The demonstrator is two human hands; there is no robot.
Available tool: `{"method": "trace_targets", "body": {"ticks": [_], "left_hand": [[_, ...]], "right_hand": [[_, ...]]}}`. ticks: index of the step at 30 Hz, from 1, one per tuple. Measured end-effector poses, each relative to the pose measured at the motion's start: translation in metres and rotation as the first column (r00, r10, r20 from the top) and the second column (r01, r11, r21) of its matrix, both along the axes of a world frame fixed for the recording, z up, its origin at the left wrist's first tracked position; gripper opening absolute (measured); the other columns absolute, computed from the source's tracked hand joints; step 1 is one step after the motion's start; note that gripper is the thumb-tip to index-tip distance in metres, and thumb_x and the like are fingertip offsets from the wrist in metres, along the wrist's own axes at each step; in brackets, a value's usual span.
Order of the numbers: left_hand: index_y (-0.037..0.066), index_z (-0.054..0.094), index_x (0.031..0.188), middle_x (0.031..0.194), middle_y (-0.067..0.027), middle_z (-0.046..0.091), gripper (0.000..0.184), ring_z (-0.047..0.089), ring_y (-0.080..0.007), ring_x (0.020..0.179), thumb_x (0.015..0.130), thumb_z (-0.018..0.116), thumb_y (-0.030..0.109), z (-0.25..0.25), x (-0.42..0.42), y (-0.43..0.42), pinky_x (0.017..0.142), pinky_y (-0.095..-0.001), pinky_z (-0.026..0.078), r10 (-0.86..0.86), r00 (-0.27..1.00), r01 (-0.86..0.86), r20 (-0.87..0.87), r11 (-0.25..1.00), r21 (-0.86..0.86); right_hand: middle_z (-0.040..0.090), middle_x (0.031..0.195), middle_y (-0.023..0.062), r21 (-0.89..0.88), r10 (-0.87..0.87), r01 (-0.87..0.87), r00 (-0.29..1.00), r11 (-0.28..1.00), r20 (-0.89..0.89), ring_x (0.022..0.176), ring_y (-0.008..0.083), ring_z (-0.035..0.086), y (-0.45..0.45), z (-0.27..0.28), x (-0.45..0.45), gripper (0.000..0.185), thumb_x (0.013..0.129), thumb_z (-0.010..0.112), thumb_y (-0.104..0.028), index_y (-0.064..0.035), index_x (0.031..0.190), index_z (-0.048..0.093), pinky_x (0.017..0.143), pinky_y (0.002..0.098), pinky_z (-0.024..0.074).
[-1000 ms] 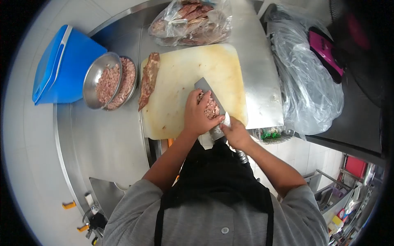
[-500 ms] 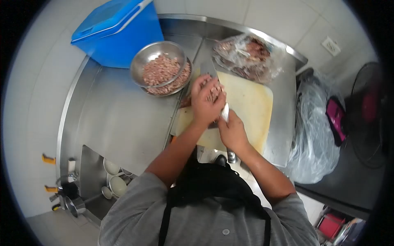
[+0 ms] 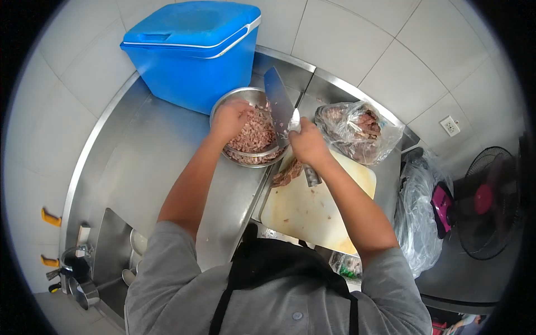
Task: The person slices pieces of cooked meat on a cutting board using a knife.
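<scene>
My right hand [image 3: 309, 144] is closed round the cleaver [image 3: 277, 99], whose wide blade tilts up at the right rim of a steel bowl [image 3: 221, 100]. Bits of chopped meat cling near the blade's lower end. Inside the bowl lies a heap of chopped meat [image 3: 254, 133]. Over its left side is my left hand [image 3: 229, 120], its fingers smeared by motion. A second container of chopped meat [image 3: 254, 160] shows beneath the bowl. Below my right hand, a larger piece of meat [image 3: 287, 173] rests at the upper left of the cutting board [image 3: 312, 212].
A blue cooler [image 3: 195, 72] stands behind the bowl. At the back right lies a clear bag of meat [image 3: 360, 131]. Plastic bags [image 3: 419, 223] and a fan [image 3: 486, 201] are farther right. A sink [image 3: 109, 262] holding dishes is at lower left.
Both hands and the cleaver have moved from above the cutting board up and left to the bowl. Chopped meat was between my left hand and the blade before. The camera view has shifted.
</scene>
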State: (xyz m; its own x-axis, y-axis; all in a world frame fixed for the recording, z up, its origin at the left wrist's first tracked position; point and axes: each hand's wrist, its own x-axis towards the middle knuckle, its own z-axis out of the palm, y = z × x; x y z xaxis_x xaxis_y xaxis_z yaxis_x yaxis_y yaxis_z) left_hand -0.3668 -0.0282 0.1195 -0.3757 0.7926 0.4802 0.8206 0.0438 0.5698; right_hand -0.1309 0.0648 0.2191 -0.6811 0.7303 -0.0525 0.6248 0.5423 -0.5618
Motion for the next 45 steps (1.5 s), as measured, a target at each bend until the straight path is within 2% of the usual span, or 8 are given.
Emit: {"method": "trace_targets", "body": {"ticks": [5, 9, 11, 16, 18, 24, 30, 45], "left_hand": [[0.012, 0.072, 0.122, 0.129, -0.0156, 0.067, 0.033, 0.062, -0.0356, 0.119, 0.091, 0.061, 0.007, 0.053, 0.015, 0.005, 0.100, -0.0417, 0.050, -0.057, 0.988, -0.022, -0.145, 0.869, -0.495], [0.009, 0.069, 0.128, 0.135, -0.0169, 0.063, 0.034, 0.058, -0.0374, 0.127, 0.094, 0.062, 0.014, 0.029, 0.029, 0.018, 0.112, -0.0450, 0.040, 0.014, 0.999, -0.006, 0.044, 0.981, -0.194], [0.003, 0.063, 0.135, 0.146, -0.0201, 0.056, 0.041, 0.049, -0.0361, 0.139, 0.101, 0.056, 0.025, 0.043, 0.054, 0.016, 0.120, -0.0452, 0.030, -0.063, 0.998, 0.059, 0.020, 0.986, 0.155], [-0.005, 0.049, 0.146, 0.156, -0.0229, 0.043, 0.056, 0.032, -0.0348, 0.151, 0.108, 0.041, 0.035, 0.033, 0.084, 0.008, 0.125, -0.0406, 0.021, -0.260, 0.890, 0.258, -0.374, 0.964, -0.058], [-0.003, 0.050, 0.146, 0.157, -0.0224, 0.042, 0.058, 0.034, -0.0365, 0.149, 0.107, 0.042, 0.040, 0.024, 0.072, 0.000, 0.124, -0.0422, 0.023, 0.010, 0.993, -0.033, -0.114, 0.980, -0.199], [-0.002, 0.050, 0.145, 0.151, -0.0239, 0.048, 0.049, 0.042, -0.0380, 0.144, 0.102, 0.052, 0.022, -0.039, 0.215, -0.075, 0.123, -0.0445, 0.027, -0.189, 0.901, 0.231, 0.389, 0.971, -0.063], [-0.012, 0.038, 0.147, 0.156, -0.0318, 0.034, 0.068, 0.029, -0.0473, 0.147, 0.097, 0.060, 0.029, -0.107, 0.310, -0.098, 0.124, -0.0520, 0.019, -0.155, 0.980, 0.113, -0.126, 0.950, -0.292], [-0.010, 0.053, 0.138, 0.146, -0.0257, 0.052, 0.042, 0.048, -0.0386, 0.138, 0.098, 0.052, 0.005, -0.106, 0.316, -0.071, 0.118, -0.0416, 0.034, 0.125, 0.931, -0.180, 0.344, 0.974, 0.135]], "right_hand": [[0.068, 0.079, 0.0208, -0.365, -0.159, 0.064, 0.959, 0.929, -0.236, 0.063, 0.0297, 0.068, 0.004, -0.004, 0.013, 0.032, 0.090, 0.062, -0.014, 0.0078, 0.113, 0.058, 0.058, 0.0419, 0.0551], [0.051, 0.062, 0.0022, -0.690, -0.292, 0.078, 0.936, 0.720, -0.198, 0.041, 0.0120, 0.047, 0.000, 0.006, 0.062, 0.020, 0.098, 0.061, -0.014, -0.0002, 0.113, 0.060, 0.037, 0.0281, 0.0393], [0.052, 0.063, 0.0028, -0.667, -0.290, 0.083, 0.934, 0.741, -0.207, 0.041, 0.0125, 0.047, 0.003, -0.007, 0.068, 0.021, 0.098, 0.061, -0.014, 0.0000, 0.113, 0.060, 0.037, 0.0288, 0.0401], [0.053, 0.064, 0.0045, -0.649, -0.213, -0.059, 0.918, 0.758, -0.333, 0.042, 0.0136, 0.050, 0.001, -0.004, 0.070, 0.021, 0.098, 0.060, -0.014, 0.0011, 0.112, 0.058, 0.038, 0.0308, 0.0411], [0.053, 0.064, 0.0044, -0.645, -0.321, 0.010, 0.874, 0.764, -0.366, 0.041, 0.0138, 0.050, 0.000, 0.000, 0.102, 0.020, 0.099, 0.060, -0.014, 0.0006, 0.111, 0.058, 0.038, 0.0308, 0.0408], [0.055, 0.065, 0.0072, -0.681, -0.552, 0.311, 0.818, 0.663, -0.163, 0.041, 0.0154, 0.049, -0.029, -0.073, 0.280, 0.026, 0.101, 0.061, -0.021, 0.0027, 0.111, 0.057, 0.039, 0.0332, 0.0416], [0.059, 0.062, 0.0107, -0.752, -0.690, 0.397, 0.717, 0.526, -0.103, 0.038, 0.0194, 0.051, -0.087, -0.131, 0.342, 0.025, 0.101, 0.059, -0.019, 0.0051, 0.108, 0.058, 0.038, 0.0363, 0.0422], [0.066, 0.076, 0.0218, -0.393, -0.077, -0.021, 0.969, 0.919, -0.233, 0.066, 0.0329, 0.069, -0.167, -0.179, 0.260, 0.030, 0.098, 0.060, -0.020, 0.0051, 0.115, 0.058, 0.063, 0.0441, 0.0550]]}}
